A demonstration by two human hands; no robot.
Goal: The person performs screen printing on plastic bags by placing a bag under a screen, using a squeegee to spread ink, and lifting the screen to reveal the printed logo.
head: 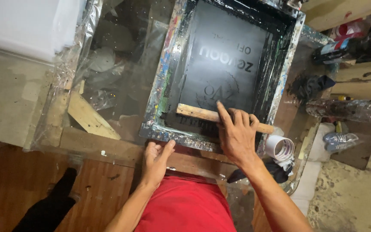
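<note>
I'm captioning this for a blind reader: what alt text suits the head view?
A right hand presses a wooden-handled squeegee on a black, paint-splattered printing screen frame, while the left hand steadies its near edge. A white tape roll sits beside it.

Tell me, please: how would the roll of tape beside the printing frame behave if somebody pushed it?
The roll of tape looks round and hollow, so it is probably light and may roll if tipped on its edge. It sits near the table corner, so a push could send it off. The right hand is close.
</note>
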